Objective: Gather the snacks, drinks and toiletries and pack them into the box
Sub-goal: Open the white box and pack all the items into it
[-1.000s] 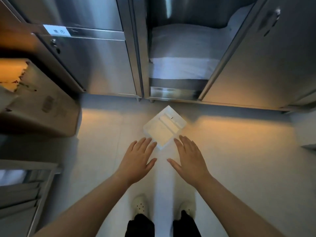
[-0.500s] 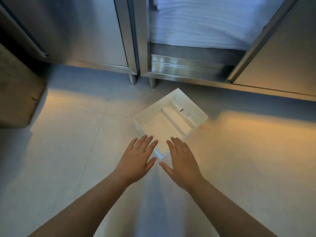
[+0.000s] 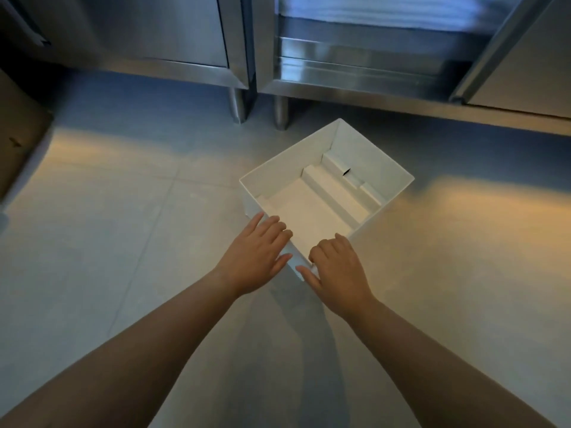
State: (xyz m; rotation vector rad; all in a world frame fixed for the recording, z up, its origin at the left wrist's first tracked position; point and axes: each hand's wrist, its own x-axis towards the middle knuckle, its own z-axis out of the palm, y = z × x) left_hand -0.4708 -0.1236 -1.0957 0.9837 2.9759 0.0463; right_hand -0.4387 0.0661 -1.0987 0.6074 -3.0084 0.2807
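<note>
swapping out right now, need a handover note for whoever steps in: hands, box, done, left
Left hand: fingers fairly straight, resting on the near-left rim of the open white cardboard box.
Right hand: fingers curled over the near-right rim, thumb outside.
Box: on the grey tiled floor before the steel cabinets, holding only its white stepped insert.
Done: nothing packed.
Left: gather snacks, drinks and toiletries, none in view, and pack them.
</note>
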